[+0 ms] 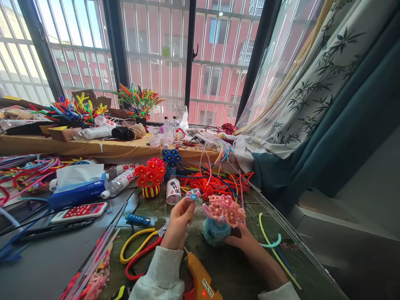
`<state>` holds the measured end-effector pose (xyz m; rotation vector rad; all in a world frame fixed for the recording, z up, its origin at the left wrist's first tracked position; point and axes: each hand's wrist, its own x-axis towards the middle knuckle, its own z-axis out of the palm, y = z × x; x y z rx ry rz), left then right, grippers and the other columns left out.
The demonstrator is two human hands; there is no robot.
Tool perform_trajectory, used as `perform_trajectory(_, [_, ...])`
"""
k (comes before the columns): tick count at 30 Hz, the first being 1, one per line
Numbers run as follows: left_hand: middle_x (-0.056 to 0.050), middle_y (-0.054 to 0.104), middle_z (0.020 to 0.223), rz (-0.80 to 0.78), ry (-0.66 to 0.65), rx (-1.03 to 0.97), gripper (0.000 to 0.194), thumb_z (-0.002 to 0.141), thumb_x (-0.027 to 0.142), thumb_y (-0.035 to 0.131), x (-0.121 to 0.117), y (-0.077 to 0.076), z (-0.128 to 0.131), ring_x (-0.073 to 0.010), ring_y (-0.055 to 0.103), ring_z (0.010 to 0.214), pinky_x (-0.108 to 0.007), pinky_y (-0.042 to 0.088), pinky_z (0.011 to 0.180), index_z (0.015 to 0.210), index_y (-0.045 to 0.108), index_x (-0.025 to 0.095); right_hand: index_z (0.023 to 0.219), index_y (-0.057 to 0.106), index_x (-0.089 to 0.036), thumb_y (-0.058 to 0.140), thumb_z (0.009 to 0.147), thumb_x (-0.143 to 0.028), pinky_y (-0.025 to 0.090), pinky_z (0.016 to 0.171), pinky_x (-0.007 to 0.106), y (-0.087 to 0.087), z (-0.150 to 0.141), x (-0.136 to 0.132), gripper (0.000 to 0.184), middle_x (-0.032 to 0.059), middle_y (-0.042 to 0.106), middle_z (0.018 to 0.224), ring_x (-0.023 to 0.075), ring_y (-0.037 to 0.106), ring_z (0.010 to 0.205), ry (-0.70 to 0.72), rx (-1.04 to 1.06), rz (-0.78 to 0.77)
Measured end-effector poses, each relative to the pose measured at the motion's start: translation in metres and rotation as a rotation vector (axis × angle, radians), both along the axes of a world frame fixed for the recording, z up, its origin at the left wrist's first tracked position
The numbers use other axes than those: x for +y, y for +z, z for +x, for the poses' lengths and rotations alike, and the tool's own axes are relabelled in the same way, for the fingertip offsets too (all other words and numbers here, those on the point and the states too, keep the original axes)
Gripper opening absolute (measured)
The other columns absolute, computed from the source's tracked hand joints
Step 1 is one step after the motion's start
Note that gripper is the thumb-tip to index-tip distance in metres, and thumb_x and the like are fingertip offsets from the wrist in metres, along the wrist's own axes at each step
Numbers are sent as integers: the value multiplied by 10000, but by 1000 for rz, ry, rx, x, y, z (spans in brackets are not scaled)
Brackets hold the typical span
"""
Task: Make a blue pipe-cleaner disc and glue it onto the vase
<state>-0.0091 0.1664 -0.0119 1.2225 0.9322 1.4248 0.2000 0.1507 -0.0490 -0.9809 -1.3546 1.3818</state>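
Note:
My left hand (177, 221) is closed, pinching a small blue-and-pink pipe-cleaner piece (193, 194) raised above the table. My right hand (240, 238) is wrapped round the right side of a light-blue pot (215, 231), and some of its fingers are hidden behind it. Pink fuzzy pipe-cleaner flowers (225, 209) fill the pot's top. Below and between my hands lies an orange glue gun (200, 273), its small red light lit. Scissors with yellow and red handles (137, 271) rest left of my left wrist.
Behind stand a red flower pot (151, 179), a blue flower bunch (171, 158) and a labelled bottle (173, 190). Red pipe cleaners (215, 183) are heaped farther back. A tissue box (78, 187), a calculator (79, 212) and a blue lighter-like object (138, 219) lie left. Loose pipe cleaners (275, 252) lie right.

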Motion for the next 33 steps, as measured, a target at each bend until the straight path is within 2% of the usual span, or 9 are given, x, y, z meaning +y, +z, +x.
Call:
perform_trajectory(4, [38, 488, 714, 127, 224, 144, 261, 784, 401, 701, -4, 6, 0, -105, 429, 642, -242, 337, 589, 849, 628, 159, 1086, 713, -233, 849, 541, -435, 341, 1089, 532, 3, 0, -3, 597, 87, 701, 1184, 367, 563, 1204, -11, -16, -23])
perform_trajectory(6, [37, 475, 723, 165, 285, 219, 233, 801, 384, 679, -2, 3, 1, -108, 412, 636, -251, 336, 598, 811, 611, 161, 1096, 711, -244, 851, 541, -443, 335, 1096, 530, 4, 0, -5, 606, 82, 699, 1191, 370, 548, 1222, -20, -24, -34])
perform_trajectory(12, [32, 496, 731, 237, 270, 338, 259, 848, 416, 621, 3, -9, 6, -110, 448, 633, -267, 388, 612, 808, 588, 162, 1085, 719, -243, 849, 541, -488, 321, 1107, 528, 7, 0, -8, 611, 81, 702, 1183, 381, 503, 1265, -23, -39, -39])
perform_trajectory(16, [24, 517, 731, 241, 270, 303, 319, 848, 480, 598, 2, -8, 5, -116, 464, 633, -267, 381, 611, 829, 596, 162, 1095, 715, -234, 841, 556, -501, 330, 1101, 524, 5, 0, -7, 614, 87, 695, 1194, 374, 523, 1246, -7, -27, -18])
perform_trajectory(19, [18, 534, 719, 227, 255, 253, 389, 849, 553, 552, -3, 3, 4, -133, 483, 652, -261, 363, 615, 876, 611, 170, 1087, 715, -220, 856, 539, -489, 343, 1084, 540, 0, 1, -2, 626, 95, 703, 1174, 374, 554, 1211, 15, -9, 6])
perform_trajectory(22, [3, 541, 758, 239, 215, 235, 383, 851, 558, 544, -13, 24, 8, -148, 483, 700, -260, 360, 644, 840, 602, 179, 1061, 723, -205, 888, 494, -450, 361, 1062, 554, -3, 2, 3, 640, 109, 720, 1130, 379, 587, 1166, 50, 9, 28])
perform_trajectory(27, [-4, 486, 739, 296, 125, 315, 345, 830, 507, 591, -29, 60, 27, -161, 429, 722, -275, 352, 684, 699, 593, 188, 1165, 675, -230, 859, 596, -391, 351, 1087, 502, 0, 1, 1, 619, 94, 682, 1220, 331, 560, 1222, 84, 65, 69])
perform_trajectory(30, [-21, 516, 751, 302, 114, 373, 325, 818, 491, 598, -31, 69, 35, -186, 459, 765, -292, 359, 717, 704, 635, 189, 1167, 669, -222, 859, 602, -370, 354, 1086, 494, 2, -1, -2, 614, 94, 679, 1226, 326, 563, 1219, 114, 92, 83])
perform_trajectory(33, [-36, 532, 772, 307, 134, 418, 308, 828, 463, 574, -30, 68, 37, -202, 476, 789, -312, 360, 735, 722, 658, 186, 1196, 649, -214, 850, 618, -364, 346, 1094, 485, 3, -1, -2, 630, 94, 662, 1252, 319, 545, 1240, 136, 102, 97])
